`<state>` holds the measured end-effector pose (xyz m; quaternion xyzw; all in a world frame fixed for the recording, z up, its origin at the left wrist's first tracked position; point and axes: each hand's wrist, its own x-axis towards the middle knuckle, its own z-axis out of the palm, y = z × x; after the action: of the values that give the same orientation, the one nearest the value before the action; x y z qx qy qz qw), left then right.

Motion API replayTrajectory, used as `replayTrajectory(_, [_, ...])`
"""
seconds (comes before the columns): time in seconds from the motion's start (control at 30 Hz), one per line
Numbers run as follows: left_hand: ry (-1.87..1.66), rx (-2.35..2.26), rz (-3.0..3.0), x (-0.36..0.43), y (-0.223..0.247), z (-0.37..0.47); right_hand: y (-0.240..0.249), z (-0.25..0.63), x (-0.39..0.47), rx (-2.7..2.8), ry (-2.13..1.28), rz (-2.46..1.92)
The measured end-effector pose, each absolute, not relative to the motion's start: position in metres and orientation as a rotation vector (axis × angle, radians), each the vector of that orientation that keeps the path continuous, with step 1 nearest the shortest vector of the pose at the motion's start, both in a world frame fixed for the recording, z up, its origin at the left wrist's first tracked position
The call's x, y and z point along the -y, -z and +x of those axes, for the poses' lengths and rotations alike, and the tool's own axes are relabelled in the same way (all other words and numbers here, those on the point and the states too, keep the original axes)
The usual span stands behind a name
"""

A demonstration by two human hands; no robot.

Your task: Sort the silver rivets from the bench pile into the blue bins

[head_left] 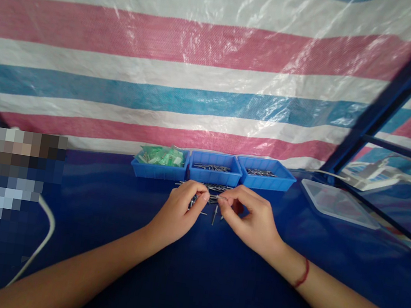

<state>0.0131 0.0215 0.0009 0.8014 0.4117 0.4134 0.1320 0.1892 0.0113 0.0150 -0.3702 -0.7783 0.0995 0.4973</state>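
My left hand and my right hand face each other over a loose pile of thin metal rivets on the dark blue table. A thin metal rivet spans the gap between them, its right end pinched in my right fingertips. The left thumb and index finger are pressed together near its other end; whether they grip anything is too small to tell. Just below, a single rivet lies on the table. Behind the hands, the middle blue bin and the right blue bin hold more metal pieces.
The left blue bin contains green-printed plastic packets. A translucent lid lies at the right, near a white power strip and blue metal frame. A white cable curves at the left beside a pixelated area. Striped sheeting hangs behind.
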Motion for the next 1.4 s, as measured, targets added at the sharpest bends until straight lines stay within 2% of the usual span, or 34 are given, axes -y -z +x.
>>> replayTrajectory(0.17, [-1.159, -1.337, 2.464, -0.019, 0.000, 0.014, -0.015, 0.212, -0.037, 1.629, -0.151, -1.130])
replayTrajectory(0.4, [-0.847, -1.485, 2.842, -0.007, -0.004, 0.018, -0.011, 0.252, -0.075, 1.387, 0.021, -1.564])
replayTrajectory(0.67, [-0.684, -1.427, 2.936, -0.014, -0.005, 0.006, -0.007, 0.235, -0.064, 1.512, -0.119, -1.410])
replayTrajectory(0.93, [-0.840, -1.299, 2.750, -0.023, 0.002, 0.004, -0.003, 0.209, -0.042, 1.787, -0.347, -1.177])
replayTrajectory(1.1, [-0.961, -1.224, 2.662, -0.024, 0.001, 0.005, -0.009, 0.191, -0.021, 2.068, -0.346, -0.883])
replayTrajectory(1.4, [-1.009, -1.176, 2.568, -0.024, -0.003, 0.004, -0.008, 0.189, -0.018, 2.029, -0.388, -0.904])
